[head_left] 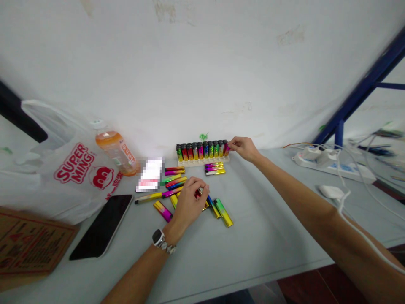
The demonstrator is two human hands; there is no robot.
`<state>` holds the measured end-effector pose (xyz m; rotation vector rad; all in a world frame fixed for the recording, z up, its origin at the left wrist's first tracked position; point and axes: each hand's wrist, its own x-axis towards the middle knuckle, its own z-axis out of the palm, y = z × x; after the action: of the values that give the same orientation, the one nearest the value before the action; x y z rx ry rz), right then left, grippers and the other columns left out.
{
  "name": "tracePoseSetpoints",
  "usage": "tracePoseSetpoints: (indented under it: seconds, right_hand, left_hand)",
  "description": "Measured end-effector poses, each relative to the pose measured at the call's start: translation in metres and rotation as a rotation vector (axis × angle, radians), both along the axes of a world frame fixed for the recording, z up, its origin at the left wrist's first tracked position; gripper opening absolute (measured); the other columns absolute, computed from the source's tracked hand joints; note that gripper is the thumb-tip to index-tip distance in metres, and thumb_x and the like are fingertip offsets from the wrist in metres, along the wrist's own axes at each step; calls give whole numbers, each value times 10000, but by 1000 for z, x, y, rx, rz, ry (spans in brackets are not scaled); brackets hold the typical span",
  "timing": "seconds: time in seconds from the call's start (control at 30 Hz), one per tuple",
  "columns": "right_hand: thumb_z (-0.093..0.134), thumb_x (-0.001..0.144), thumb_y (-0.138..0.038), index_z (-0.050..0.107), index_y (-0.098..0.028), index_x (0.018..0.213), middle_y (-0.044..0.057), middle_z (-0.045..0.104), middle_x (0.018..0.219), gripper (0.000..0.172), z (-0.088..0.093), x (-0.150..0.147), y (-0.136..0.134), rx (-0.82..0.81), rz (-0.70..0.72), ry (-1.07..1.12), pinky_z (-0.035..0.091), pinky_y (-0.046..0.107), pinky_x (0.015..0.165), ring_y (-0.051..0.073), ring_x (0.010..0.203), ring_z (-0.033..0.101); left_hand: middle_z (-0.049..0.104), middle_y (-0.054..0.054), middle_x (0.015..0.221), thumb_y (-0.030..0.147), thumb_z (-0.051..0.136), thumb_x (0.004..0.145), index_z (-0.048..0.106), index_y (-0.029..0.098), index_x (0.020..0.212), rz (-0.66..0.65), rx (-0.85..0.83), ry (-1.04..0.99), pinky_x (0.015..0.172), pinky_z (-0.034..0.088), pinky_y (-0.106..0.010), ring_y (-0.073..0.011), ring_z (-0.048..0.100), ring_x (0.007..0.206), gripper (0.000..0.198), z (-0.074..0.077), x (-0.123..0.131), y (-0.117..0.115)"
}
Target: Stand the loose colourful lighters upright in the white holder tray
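Observation:
Colourful cigarette lighters (202, 151) stand upright in a row in a pale rack (202, 162) against the wall. At the row's right end, my right hand (243, 147) pinches the last lighter (226, 148) between thumb and fingers. My left hand (191, 200) is curled over the loose lighters, its fingertips closed on a reddish lighter (198, 194) that is mostly hidden. Around it lie several loose lighters, among them a green-yellow one (224, 213) to the right and a yellow-purple one (163, 210) to the left. A few more lighters (214, 169) lie in front of the rack.
On the left are a black phone (101, 227), a white plastic bag (72, 169), a bottle of orange drink (116, 150), a cardboard box (31, 245) and a blurred white card (150, 174). A power strip (335, 162) with cables and a white charger (330, 192) are on the right.

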<state>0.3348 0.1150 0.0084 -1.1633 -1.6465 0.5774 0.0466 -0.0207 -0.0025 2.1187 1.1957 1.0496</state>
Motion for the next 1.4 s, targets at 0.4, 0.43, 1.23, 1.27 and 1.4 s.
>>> tracePoseSetpoints:
  seconds: [0.4, 0.43, 1.23, 1.27, 1.4]
  right_hand:
    - [572, 902, -324, 684, -184, 1251, 88, 455, 1029, 393, -7, -24, -30, 158, -288, -468, 493, 403, 879, 223, 876, 547]
    - [558, 901, -305, 642, -186, 1306, 97, 451, 1059, 431, -9, -29, -37, 162, -293, -485, 483, 403, 890, 233, 906, 547]
    - [577, 832, -501, 419, -260, 903, -132, 429, 469, 297, -13, -136, -105, -313, 117, 518, 267, 198, 375, 91, 344, 357]
    - [595, 814, -540, 450, -252, 873, -136, 383, 446, 328, -12, -138, -107, -347, 116, 574, 224, 195, 357, 75, 328, 293]
    - [483, 811, -731, 453, -223, 621, -106, 269, 385, 544, -12, -138, -112, -480, 76, 685, 120, 219, 338, 58, 320, 188]
  left_hand:
    - [617, -51, 920, 334, 533, 931, 612, 194, 728, 11, -17, -1, 726, 465, -316, -180, 588, 826, 260, 1, 1, 0]
    - [616, -50, 917, 334, 532, 932, 611, 193, 730, 12, -12, -3, 719, 464, -313, -177, 586, 819, 259, 0, 1, 0]
    - [623, -43, 901, 281, 548, 931, 617, 199, 745, 19, 15, -33, 787, 468, -323, -183, 595, 865, 215, -2, -2, 0]
    - [622, -44, 897, 280, 545, 932, 615, 198, 737, 20, 11, -32, 778, 469, -321, -182, 594, 859, 223, -2, -2, 0]
    - [619, -47, 887, 270, 542, 930, 625, 194, 726, 25, 22, -37, 782, 475, -318, -182, 596, 867, 233, -3, -2, 1]
